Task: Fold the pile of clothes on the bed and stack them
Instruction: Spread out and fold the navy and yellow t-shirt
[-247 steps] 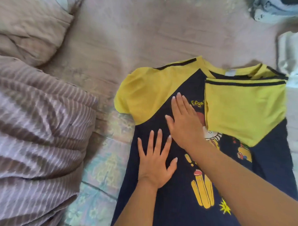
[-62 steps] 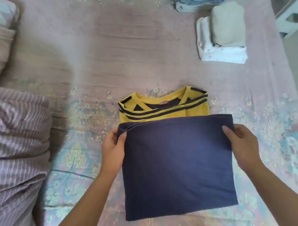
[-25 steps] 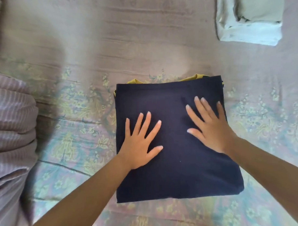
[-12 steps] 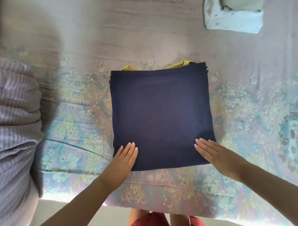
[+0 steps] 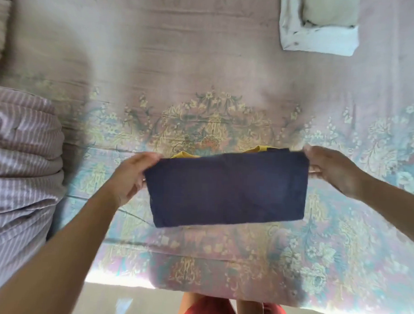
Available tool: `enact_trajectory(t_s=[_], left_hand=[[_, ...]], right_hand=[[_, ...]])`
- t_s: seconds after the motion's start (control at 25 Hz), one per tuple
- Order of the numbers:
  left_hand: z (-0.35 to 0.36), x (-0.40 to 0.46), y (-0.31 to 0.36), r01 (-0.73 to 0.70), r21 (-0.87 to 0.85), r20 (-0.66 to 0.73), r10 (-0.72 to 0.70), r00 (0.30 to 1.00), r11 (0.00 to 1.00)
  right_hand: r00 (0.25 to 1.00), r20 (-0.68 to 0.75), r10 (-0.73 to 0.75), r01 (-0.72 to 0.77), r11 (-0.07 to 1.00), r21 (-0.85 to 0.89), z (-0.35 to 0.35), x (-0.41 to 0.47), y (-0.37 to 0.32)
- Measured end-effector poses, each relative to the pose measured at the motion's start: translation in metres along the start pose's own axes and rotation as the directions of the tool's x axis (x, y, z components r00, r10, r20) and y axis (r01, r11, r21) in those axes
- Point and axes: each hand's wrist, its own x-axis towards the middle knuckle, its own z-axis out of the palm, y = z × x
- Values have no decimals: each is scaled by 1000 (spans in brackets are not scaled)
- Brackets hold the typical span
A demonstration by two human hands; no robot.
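The navy and yellow t-shirt (image 5: pixel 226 188) is folded into a small rectangle and held up above the bed, navy side toward me, with bits of yellow showing at its top edge. My left hand (image 5: pixel 132 175) grips its upper left corner. My right hand (image 5: pixel 332 170) grips its upper right corner. A stack of folded clothes (image 5: pixel 318 31), white below and beige on top, lies at the far right of the bed.
The bed (image 5: pixel 204 62) has a pink floral sheet; its near edge runs along the bottom, with floor and my red shorts (image 5: pixel 219 310) below. A bunched striped blanket (image 5: pixel 20 173) fills the left side.
The shirt lay flat with my hands at its near edge. Now it is folded in half again, lifted off the sheet, and held by both top corners.
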Motion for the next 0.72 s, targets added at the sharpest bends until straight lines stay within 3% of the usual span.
enact_trajectory(t_s=[0.04,0.08,0.16,0.24,0.32,0.44,0.6,0.64,0.72], left_hand=[[7,6,-11,50,-204,-113,-75,991,978],[18,5,-29,90,-250,-181,-137,974,964],[50,-6,-69,106,-28,-346,-109,932,994],[71,-19,-93,9,213,-517,105,849,977],[76,-19,-103,-4,312,-610,204,766,950],[75,-2,-118,150,420,-646,179,742,895],[78,0,-118,234,464,-649,149,746,854],[78,-4,-113,224,484,-663,188,724,846],[84,-3,-100,77,644,-627,468,623,761]], right_hand=[[996,-40,74,-68,990,127,9,5,3],[989,-68,129,-120,985,123,24,5,11],[959,-223,177,-173,984,36,57,-2,38],[899,-424,115,-115,993,26,82,-11,50],[818,-571,70,-81,997,6,92,-10,51],[812,-578,84,-153,986,-70,91,6,59],[803,-576,155,-285,948,-142,94,11,60],[781,-615,109,-330,908,-259,96,8,54],[751,-636,-178,-343,718,-606,105,8,41]])
